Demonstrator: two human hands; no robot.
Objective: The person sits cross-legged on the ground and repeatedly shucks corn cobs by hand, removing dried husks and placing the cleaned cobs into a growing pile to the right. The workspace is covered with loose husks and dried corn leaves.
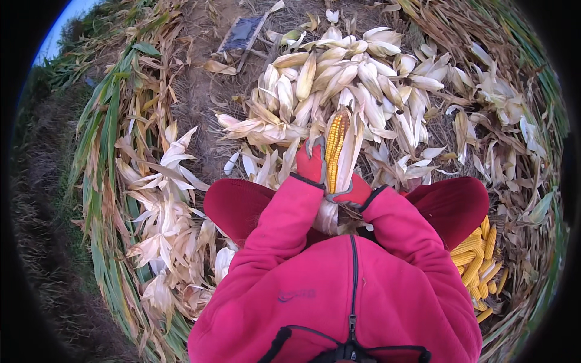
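Observation:
An ear of corn (336, 151) stands tip-away in front of my body, its yellow kernels bare down the front. Pale dry husk (350, 148) still covers its right side, and more husk hangs below its base. In a red glove with grey fingers, my left hand (310, 161) is closed at the ear's left side on loosened husk. My right hand (353, 191), gloved alike, is wrapped round the ear's lower end. Part of the fingers of both hands is hidden by the ear and husk.
Beyond my hands lies a pile of unhusked corn ears (369, 72). Bare yellow ears (476, 266) are heaped beside my right knee. Stripped husks (166, 224) lie to the left. Cut corn stalks (109, 151) ring the spot. A small dark-topped frame (242, 33) stands at the far left.

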